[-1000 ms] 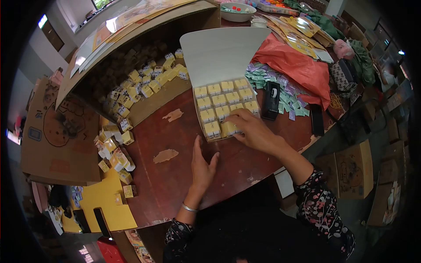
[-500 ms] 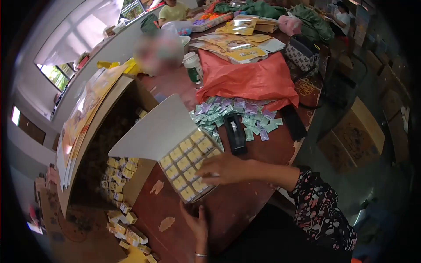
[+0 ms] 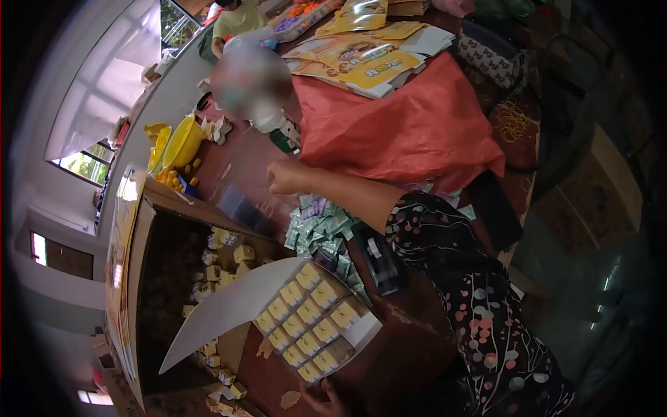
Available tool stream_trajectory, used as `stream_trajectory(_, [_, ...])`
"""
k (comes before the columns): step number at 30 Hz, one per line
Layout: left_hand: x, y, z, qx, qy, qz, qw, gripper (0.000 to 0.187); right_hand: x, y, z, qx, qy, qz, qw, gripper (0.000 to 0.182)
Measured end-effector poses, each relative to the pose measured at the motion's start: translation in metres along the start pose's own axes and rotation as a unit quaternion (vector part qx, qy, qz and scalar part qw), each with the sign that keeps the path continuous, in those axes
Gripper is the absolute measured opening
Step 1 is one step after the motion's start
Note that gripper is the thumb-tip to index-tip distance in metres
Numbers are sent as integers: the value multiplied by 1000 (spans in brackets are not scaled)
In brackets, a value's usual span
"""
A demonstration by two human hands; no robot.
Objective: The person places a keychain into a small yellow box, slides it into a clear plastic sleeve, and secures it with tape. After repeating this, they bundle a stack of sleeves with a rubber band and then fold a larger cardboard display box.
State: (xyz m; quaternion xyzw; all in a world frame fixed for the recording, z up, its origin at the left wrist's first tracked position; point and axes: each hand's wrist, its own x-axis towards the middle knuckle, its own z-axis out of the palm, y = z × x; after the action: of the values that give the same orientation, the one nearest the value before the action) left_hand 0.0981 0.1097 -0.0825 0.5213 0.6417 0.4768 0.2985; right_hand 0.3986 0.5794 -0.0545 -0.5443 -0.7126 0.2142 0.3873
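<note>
Reaching to twelve o'clock of the open box (image 3: 358,329), the right hand (image 3: 288,178) has curled fingers, hold unclear; the left hand (image 3: 324,401), fingers apart at six o'clock, should steady the box on the desk (image 3: 389,356).

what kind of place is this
Most likely a packing workshop: a white-lidded box holds rows of small yellow cartons, more cartons lie loose in and by a big cardboard box, and small green and purple sachets are heaped on the table.
</note>
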Motion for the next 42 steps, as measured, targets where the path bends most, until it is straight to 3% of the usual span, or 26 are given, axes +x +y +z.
stream_trajectory(3, [4,4,3,18,17,-9,1000,60,15,-45,-11,-98,-157,-66,981,66])
stream_trajectory(6, [5,9,7,27,30,-21,999,59,76,-65,27,22,-244,104,964,88])
stream_trajectory(9, [8,14,14,33,41,-33,998,57,97,-84,61,-12,-173,122,977,105])
stream_trajectory(12, [10,18,14,36,47,-38,998,56,104,-98,82,-73,-162,193,965,121])
stream_trajectory(16, [6,19,13,37,53,-34,997,55,106,-95,77,-61,-244,179,951,119])
stream_trajectory(19, [5,20,10,31,50,-29,998,53,101,-93,69,-94,-235,188,949,118])
stream_trajectory(22, [4,20,4,16,54,-14,998,52,77,-68,47,-47,-145,181,972,117])
stream_trajectory(26, [4,15,-2,-16,61,14,998,51,24,-76,-36,-40,-80,144,986,111])
stream_trajectory(30, [2,20,-12,-39,74,64,994,49,-55,-119,-145,33,40,70,996,106])
stream_trajectory(32, [2,33,-23,-50,77,103,990,48,-98,-134,-187,118,82,-13,990,102])
stream_trajectory(33, [3,47,-27,-72,60,119,988,48,-124,-156,-210,97,101,-33,990,97])
stream_trajectory(35, [9,83,-30,-130,1,139,982,47,-174,-182,-232,297,32,-46,953,96])
stream_trajectory(37, [25,142,-19,-264,-121,88,953,75,-223,-209,-241,315,-12,-23,949,103])
stream_trajectory(39, [35,195,-3,-352,-242,60,902,84,-271,-236,-236,362,-52,-19,931,105])
stream_trajectory(42, [39,211,7,-398,-343,-5,851,90,-319,-256,-212,367,-80,-39,926,107])
